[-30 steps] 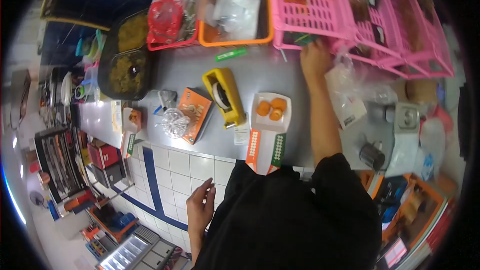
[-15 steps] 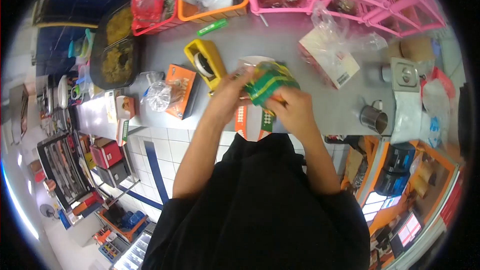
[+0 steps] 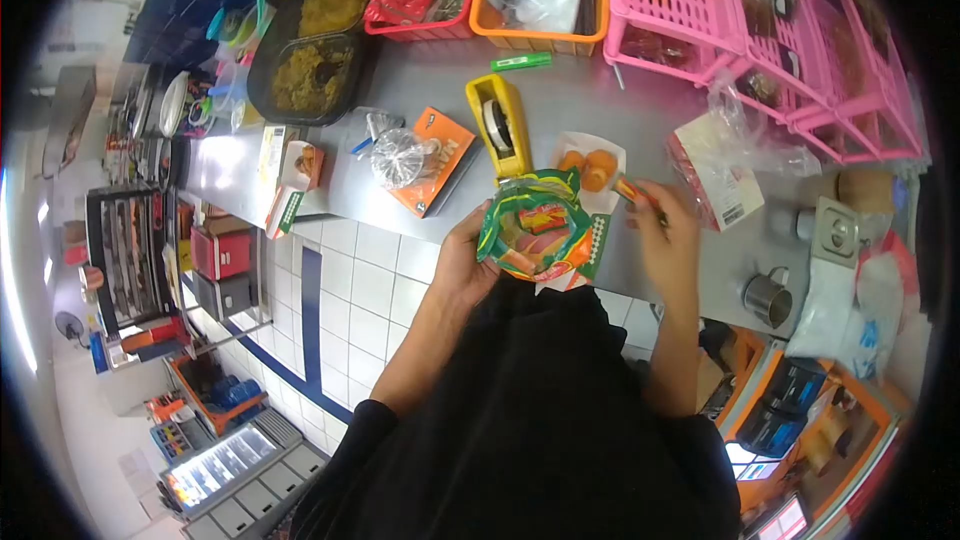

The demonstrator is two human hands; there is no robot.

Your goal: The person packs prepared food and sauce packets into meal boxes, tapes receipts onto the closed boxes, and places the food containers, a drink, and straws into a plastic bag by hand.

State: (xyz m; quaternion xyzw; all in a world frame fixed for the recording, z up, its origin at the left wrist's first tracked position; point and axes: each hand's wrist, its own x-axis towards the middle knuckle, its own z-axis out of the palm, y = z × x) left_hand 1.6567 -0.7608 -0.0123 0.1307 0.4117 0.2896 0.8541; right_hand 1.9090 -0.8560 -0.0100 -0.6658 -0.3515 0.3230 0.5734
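Observation:
My left hand (image 3: pixel 468 252) grips a green and yellow plastic packet (image 3: pixel 492 228) near my body. The packet's mouth gapes toward me, showing small red and yellow sachets (image 3: pixel 545 218) inside. Pinched in the fingers of my right hand (image 3: pixel 668 232) is a small orange-red sachet (image 3: pixel 632 192). That hand is just right of an opened paper food box (image 3: pixel 610 202), which holds several round, golden-brown fried balls (image 3: pixel 597 172). The packet covers part of the box's patterned near flap.
A yellow tape dispenser (image 3: pixel 512 152) stands behind the packet. Left of it lies an orange box (image 3: pixel 445 145) with a clear plastic bag (image 3: pixel 398 160). Pink baskets (image 3: pixel 690 25) line the back. A white box (image 3: pixel 718 180) and a metal mug (image 3: pixel 768 297) are to the right.
The packet has come closer to my body, its mouth now facing me. My right hand has left it and moved right with a sachet. The fried balls are now uncovered; the view has shifted.

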